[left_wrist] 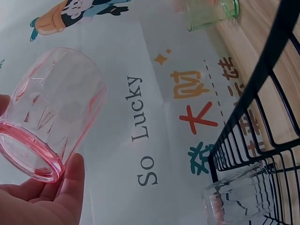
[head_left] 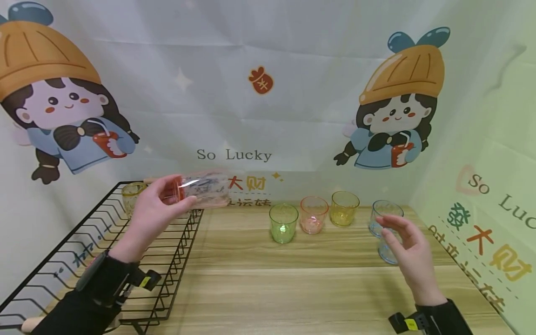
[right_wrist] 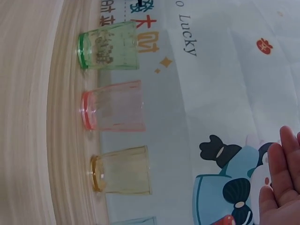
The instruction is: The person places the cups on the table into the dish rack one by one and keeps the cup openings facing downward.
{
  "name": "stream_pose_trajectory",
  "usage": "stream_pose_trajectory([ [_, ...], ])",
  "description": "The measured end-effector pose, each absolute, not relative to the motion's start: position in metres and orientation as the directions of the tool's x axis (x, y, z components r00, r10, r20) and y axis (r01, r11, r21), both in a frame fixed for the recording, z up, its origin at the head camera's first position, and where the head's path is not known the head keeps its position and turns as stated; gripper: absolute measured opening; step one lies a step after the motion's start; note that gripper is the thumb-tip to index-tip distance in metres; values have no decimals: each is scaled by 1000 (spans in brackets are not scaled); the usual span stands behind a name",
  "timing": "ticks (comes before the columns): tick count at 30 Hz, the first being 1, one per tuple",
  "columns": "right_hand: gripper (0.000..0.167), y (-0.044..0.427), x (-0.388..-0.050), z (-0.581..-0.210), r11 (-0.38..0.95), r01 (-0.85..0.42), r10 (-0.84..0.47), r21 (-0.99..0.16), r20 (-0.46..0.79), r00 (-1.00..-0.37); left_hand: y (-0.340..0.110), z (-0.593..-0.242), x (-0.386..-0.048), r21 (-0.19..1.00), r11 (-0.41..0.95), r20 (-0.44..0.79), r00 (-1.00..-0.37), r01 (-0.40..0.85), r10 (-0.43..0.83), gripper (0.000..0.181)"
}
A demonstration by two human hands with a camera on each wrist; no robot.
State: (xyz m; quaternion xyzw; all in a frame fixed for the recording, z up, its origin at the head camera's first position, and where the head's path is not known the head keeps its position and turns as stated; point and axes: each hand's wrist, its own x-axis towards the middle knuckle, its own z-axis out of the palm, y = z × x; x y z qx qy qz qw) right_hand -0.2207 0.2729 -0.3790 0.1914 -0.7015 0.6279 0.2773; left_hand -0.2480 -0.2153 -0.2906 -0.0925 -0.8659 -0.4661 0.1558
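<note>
**Transparent pink glass-like tumbler [head_left: 205,188] held sideways by left hand [head_left: 155,209]**

From where I stand: fingers and thumb grip its thick base, mouth pointing right, near the far end of the black wire rack [left_wrist: 280,42]. Probably held there because the base is sturdy and leaves the rim free. Right hand [head_left: 412,260]: fingers loosely extended, nothing visibly gripped, beside a transparent blue tumbler [head_left: 391,209]; can't tell if touching. Transparent green [head_left: 283,228], second pink [head_left: 314,218] and yellow [head_left: 345,211] tumblers stand upright on the wood-grain table [head_left: 293,298], presumably gapped for separate grasping.
</note>
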Motion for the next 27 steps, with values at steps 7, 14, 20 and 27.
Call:
stream_pose_trajectory([
  [7, 32, 278, -223, -382, 193, -592, 78, -782, 614, -786, -226, -291, -249, 763, 585, 346, -938, 275, -9, 79],
  [14, 33, 285, -225, -387, 334, -562, 83, -757, 617, -783, -238, -291, -251, 754, 596, 346, -938, 276, -4, 79],
  [20, 31, 289, -224, -390, 387, -534, 86, -752, 606, -791, -246, -292, -255, 752, 607, 340, -940, 258, -22, 81],
  [27, 31, 292, -224, -391, 414, -522, 86, -745, 603, -793, -253, -290, -256, 735, 646, 311, -949, 208, -48, 86],
])
